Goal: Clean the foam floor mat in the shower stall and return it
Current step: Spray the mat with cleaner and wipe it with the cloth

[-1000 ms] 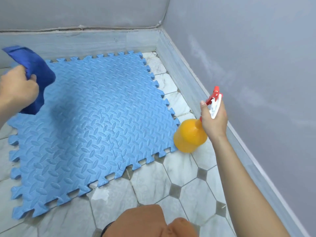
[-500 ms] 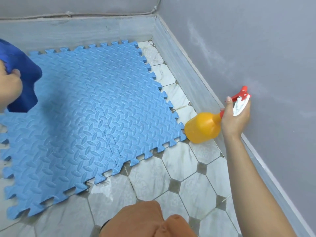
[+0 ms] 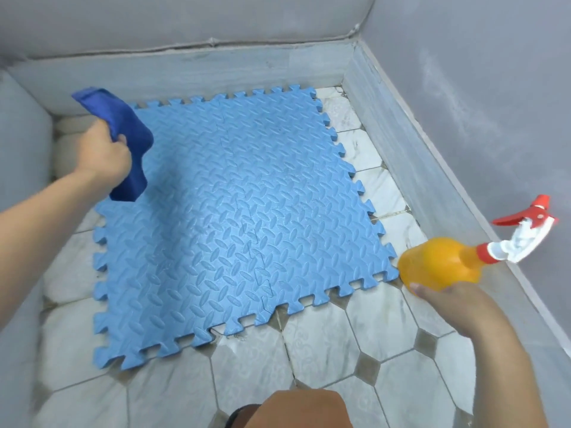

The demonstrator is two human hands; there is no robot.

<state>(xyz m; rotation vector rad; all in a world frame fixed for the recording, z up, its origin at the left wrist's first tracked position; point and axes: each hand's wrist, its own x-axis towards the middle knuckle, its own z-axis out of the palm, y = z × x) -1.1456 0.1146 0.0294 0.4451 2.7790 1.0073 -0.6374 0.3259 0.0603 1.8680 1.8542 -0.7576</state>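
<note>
Orange spray bottle tipped on side by near right corner of mat, red trigger pointing at wall; cannot tell what is inside. Blue foam mat flat on tiled floor, between hands. Left hand squeezes blue cloth over mat's far left corner. Right hand under bottle, fingers touching its body, grip unclear. Half second ago right hand gripped bottle neck; cloth hand was farther left.

Grey walls, marble-look tiled floor, grey skirting
</note>
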